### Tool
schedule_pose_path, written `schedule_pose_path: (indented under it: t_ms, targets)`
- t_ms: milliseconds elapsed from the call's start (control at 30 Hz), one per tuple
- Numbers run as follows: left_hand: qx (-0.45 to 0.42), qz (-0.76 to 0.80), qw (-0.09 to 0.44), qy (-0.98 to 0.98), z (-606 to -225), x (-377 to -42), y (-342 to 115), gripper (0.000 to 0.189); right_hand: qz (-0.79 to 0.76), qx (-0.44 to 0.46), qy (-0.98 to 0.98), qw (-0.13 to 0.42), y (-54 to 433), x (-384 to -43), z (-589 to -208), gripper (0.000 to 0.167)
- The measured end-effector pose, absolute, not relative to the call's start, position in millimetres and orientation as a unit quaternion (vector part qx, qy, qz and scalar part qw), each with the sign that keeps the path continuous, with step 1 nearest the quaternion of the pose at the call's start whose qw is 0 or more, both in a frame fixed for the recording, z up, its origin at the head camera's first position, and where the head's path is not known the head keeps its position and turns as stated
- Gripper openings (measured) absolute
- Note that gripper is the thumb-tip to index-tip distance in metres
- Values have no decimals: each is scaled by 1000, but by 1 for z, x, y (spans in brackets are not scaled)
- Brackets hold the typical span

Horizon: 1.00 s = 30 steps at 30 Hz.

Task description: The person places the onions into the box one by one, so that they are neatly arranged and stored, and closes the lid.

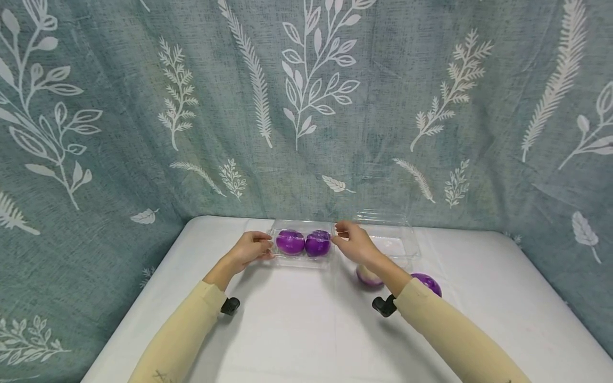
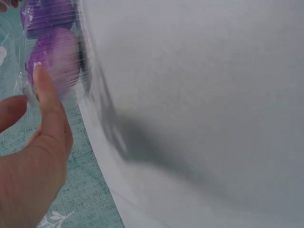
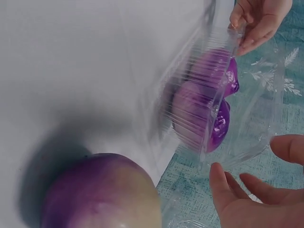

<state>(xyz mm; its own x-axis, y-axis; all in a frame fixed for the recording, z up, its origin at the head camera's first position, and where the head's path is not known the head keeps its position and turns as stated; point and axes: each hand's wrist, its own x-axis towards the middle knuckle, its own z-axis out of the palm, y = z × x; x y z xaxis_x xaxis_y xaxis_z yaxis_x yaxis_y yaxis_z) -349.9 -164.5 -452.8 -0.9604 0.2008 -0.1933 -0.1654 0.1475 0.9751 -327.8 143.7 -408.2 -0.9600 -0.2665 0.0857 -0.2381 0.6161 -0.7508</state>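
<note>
Two glossy purple, onion-like round objects (image 1: pixel 290 242) sit side by side in a clear plastic clamshell box (image 1: pixel 301 262). Its lid (image 3: pixel 276 95) stands raised at the back in the right wrist view. My left hand (image 1: pixel 250 248) pinches the box's left end between thumb and fingers. At the right end, my right hand (image 1: pixel 355 243) has its thumb and fingers spread around the corner, fingertips touching or very near the rim. A third purple-and-cream round object (image 3: pixel 102 194) lies on the table below the right hand.
Behind my right hand, a second clear clamshell box (image 1: pixel 407 246) stands with its lid up. Another purple round object (image 1: pixel 428 283) is partly hidden by the right forearm. A white-covered table (image 1: pixel 287 330) carries everything, with a patterned green curtain (image 1: pixel 383 106) around its back and sides.
</note>
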Motion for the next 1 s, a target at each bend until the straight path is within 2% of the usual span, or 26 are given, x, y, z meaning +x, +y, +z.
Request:
schedule_pose_path:
  t_ms: [233, 433, 667, 1000]
  targets:
    - [-3, 661, 134, 738, -451, -344, -171, 44, -409, -126, 903, 29, 140, -324, -414, 56]
    - [0, 650, 159, 743, -448, -337, -171, 54, -396, -119, 910, 34, 141, -323, -419, 56]
    - [14, 648, 162, 744, -449, -326, -168, 49, -388, -122, 912, 43, 140, -322, -426, 55]
    - [15, 670, 152, 726, -456, -325, -163, 46, -452, -107, 880, 103, 134, -319, -434, 55]
